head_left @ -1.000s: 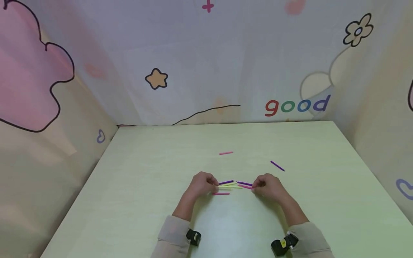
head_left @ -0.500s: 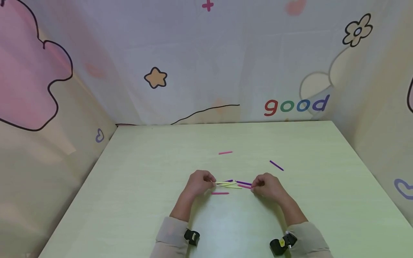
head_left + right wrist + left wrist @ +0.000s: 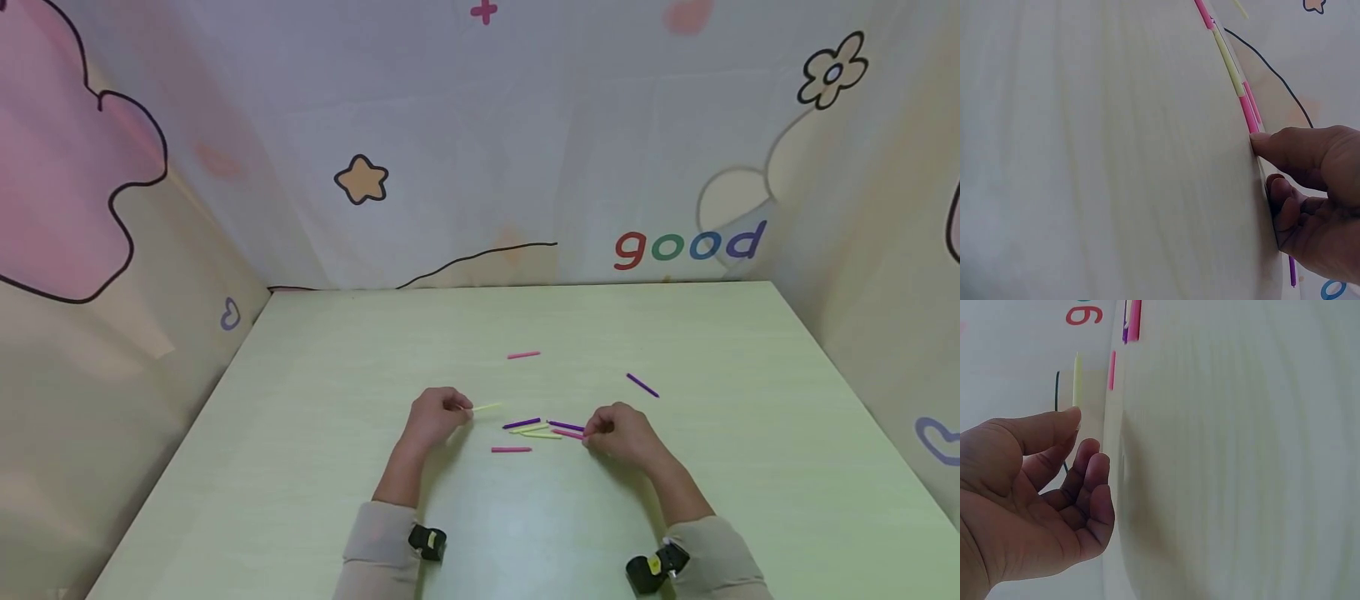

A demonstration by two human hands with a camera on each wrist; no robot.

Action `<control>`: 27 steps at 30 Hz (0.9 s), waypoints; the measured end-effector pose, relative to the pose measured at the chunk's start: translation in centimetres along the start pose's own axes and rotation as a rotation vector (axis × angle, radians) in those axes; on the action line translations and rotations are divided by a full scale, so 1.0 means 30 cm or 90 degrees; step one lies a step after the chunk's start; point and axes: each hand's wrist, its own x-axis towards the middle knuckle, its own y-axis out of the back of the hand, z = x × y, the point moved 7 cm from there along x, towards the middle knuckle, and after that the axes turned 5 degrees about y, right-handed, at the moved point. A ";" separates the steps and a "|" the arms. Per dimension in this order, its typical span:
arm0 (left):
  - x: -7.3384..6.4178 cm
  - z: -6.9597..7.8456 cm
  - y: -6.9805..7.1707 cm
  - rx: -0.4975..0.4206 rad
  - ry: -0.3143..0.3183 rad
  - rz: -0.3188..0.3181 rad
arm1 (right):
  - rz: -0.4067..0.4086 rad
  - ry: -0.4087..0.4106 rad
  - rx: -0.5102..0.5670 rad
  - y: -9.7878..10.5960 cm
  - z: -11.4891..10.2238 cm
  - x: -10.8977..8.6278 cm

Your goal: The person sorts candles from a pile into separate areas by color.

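Note:
My left hand [image 3: 438,417] pinches one end of a short pale yellow stick [image 3: 1077,381] between thumb and forefinger, raised over the table; its other fingers are loosely curled. To its right lies a small group: a purple stick [image 3: 521,423], yellow sticks [image 3: 542,436], another purple stick and a pink stick [image 3: 567,434]. At the right side of this group, my right hand [image 3: 622,433] pinches the outer end of that pink stick, thumb at its tip in the right wrist view. The near end of the second purple stick reaches the same fingertips.
A pink stick [image 3: 512,450] lies nearer the person, in front of the group. Farther back are another pink stick [image 3: 523,356] and, to the right, a purple stick [image 3: 642,385]. Printed cloth walls [image 3: 480,150] enclose the pale table [image 3: 337,358] at the back and sides.
My left hand has drawn a yellow stick out of the group and carried it leftward and up, uncovering the left purple stick. My right hand has stayed in place.

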 end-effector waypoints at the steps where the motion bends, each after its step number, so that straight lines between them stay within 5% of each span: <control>1: 0.002 -0.005 0.007 0.001 0.003 0.004 | -0.001 0.000 -0.001 0.001 -0.001 0.000; 27: 0.022 -0.168 0.172 -0.023 0.162 0.138 | 0.008 -0.013 0.004 0.001 0.012 0.007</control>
